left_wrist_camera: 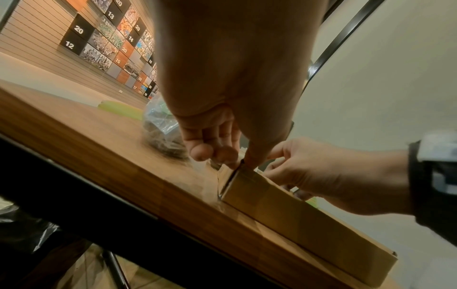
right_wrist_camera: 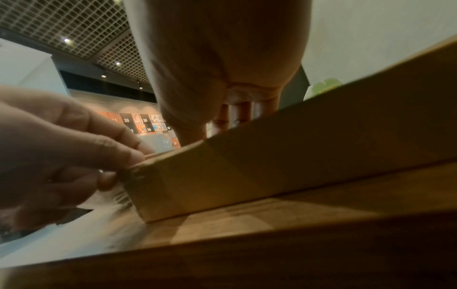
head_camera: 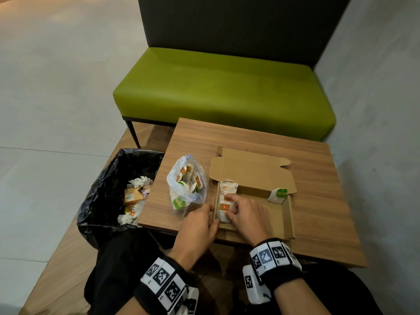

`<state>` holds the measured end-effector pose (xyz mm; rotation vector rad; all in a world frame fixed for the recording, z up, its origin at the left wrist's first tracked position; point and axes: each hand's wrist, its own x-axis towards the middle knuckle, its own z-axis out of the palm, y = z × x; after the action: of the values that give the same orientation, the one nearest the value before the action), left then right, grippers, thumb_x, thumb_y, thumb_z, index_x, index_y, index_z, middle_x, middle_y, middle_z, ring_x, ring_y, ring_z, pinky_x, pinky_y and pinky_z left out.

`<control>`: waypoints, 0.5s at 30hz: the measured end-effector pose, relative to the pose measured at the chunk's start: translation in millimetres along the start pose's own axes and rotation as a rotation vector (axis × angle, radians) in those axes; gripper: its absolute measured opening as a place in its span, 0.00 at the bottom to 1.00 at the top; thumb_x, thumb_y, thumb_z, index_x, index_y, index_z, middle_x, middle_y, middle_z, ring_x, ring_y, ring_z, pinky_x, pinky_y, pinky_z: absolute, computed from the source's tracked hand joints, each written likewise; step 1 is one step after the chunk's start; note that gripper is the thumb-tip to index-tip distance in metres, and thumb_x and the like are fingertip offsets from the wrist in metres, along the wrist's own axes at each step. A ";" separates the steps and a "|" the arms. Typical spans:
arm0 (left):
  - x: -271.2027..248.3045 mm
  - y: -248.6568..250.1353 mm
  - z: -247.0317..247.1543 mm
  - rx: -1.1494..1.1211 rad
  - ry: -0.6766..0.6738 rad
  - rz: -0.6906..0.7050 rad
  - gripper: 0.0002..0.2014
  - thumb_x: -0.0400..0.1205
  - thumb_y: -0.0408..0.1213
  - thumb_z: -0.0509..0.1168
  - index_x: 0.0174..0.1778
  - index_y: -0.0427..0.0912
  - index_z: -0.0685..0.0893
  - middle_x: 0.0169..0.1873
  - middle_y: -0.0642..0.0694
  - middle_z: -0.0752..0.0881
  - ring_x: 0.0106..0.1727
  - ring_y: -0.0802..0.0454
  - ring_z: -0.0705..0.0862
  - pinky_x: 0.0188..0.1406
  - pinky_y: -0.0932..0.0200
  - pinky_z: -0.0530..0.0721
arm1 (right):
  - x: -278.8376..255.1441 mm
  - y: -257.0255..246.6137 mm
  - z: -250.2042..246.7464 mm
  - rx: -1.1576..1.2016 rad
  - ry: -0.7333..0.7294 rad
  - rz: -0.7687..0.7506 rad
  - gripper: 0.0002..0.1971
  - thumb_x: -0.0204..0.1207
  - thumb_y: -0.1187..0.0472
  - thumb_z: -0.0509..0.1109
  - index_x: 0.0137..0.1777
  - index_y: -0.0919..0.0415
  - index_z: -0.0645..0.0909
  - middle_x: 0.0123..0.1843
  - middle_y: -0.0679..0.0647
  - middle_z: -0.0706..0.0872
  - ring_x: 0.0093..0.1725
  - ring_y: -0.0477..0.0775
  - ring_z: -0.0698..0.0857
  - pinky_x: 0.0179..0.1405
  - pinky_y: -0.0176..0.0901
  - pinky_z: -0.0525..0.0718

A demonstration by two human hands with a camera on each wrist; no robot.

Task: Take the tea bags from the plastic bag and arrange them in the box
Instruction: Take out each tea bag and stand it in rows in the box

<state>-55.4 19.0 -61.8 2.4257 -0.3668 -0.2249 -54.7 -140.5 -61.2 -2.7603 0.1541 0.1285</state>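
An open cardboard box lies on the wooden table, its lid folded back. A row of white tea bags fills its left end. My right hand reaches into that end and grips an orange-labelled tea bag stack between fingers and thumb. My left hand pinches the box's left wall, thumb inside and fingers outside; the left wrist view shows this pinch of the left hand on the box. The clear plastic bag, holding several tea bags, lies left of the box.
One green-tagged tea bag leans in the box's far right corner. A black-lined bin with rubbish stands off the table's left edge. A green bench sits beyond the table. The box's right half shows bare cardboard.
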 end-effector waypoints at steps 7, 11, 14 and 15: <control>-0.1 0.2 0.2 -0.002 -0.001 -0.002 0.13 0.83 0.43 0.66 0.63 0.48 0.78 0.43 0.50 0.89 0.45 0.53 0.87 0.48 0.53 0.86 | -2.9 3.0 -1.2 0.017 0.040 0.025 0.17 0.76 0.46 0.74 0.64 0.39 0.79 0.42 0.39 0.85 0.45 0.43 0.84 0.44 0.45 0.85; -0.3 -0.6 0.3 -0.010 -0.005 -0.005 0.13 0.82 0.42 0.67 0.63 0.47 0.78 0.42 0.49 0.88 0.45 0.53 0.87 0.46 0.53 0.86 | -4.7 6.2 -4.7 0.013 -0.024 0.019 0.09 0.72 0.43 0.76 0.46 0.44 0.83 0.37 0.40 0.85 0.41 0.43 0.84 0.43 0.45 0.85; -0.9 -0.2 0.3 -0.011 0.000 -0.005 0.13 0.82 0.42 0.67 0.62 0.47 0.78 0.42 0.49 0.89 0.44 0.53 0.87 0.46 0.53 0.86 | -4.1 3.0 -6.9 -0.025 -0.099 -0.017 0.09 0.71 0.44 0.76 0.41 0.45 0.82 0.37 0.40 0.85 0.42 0.43 0.83 0.43 0.43 0.82; -1.1 0.1 0.2 -0.008 -0.001 -0.004 0.13 0.82 0.42 0.67 0.62 0.47 0.78 0.42 0.49 0.89 0.44 0.53 0.87 0.46 0.53 0.86 | -3.1 1.6 -7.3 -0.040 -0.112 -0.020 0.09 0.72 0.44 0.76 0.40 0.45 0.82 0.37 0.41 0.85 0.43 0.44 0.83 0.43 0.43 0.82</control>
<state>-56.5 19.2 -61.9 2.4189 -0.3606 -0.2284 -57.5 -144.4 -54.7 -2.7846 0.0950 0.2831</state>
